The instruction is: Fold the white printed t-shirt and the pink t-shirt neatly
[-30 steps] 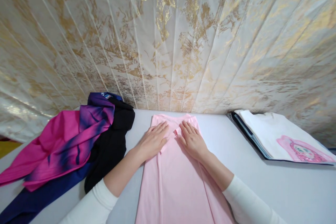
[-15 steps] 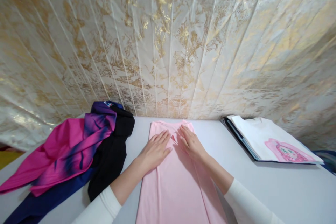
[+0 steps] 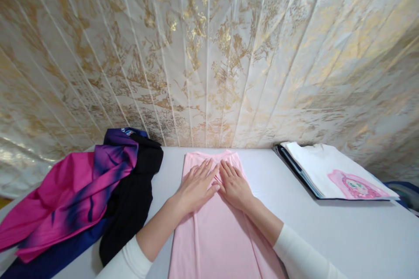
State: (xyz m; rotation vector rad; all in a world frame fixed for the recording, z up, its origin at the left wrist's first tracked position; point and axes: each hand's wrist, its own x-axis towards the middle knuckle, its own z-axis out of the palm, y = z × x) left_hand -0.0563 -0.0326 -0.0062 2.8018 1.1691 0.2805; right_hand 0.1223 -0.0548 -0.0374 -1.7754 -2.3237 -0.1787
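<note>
A pale pink garment (image 3: 216,235), folded into a long narrow strip, lies on the white table (image 3: 343,235) and runs from the near edge to the wall. My left hand (image 3: 196,185) rests flat on its far end, fingers stretched out. My right hand (image 3: 234,183) lies flat beside it, fingers also out, the two hands almost touching near the collar. Neither hand holds anything. Both arms wear white sleeves.
A heap of clothes lies at the left: a magenta and purple garment (image 3: 72,196), a black one (image 3: 134,200) and a dark blue one (image 3: 49,257). At the right sits a stack of folded shirts (image 3: 330,170), the top one white with a pink print. A gold-patterned curtain (image 3: 209,52) hangs behind.
My two hands have slid closer together on the far end of the pink garment. The view has tilted slightly.
</note>
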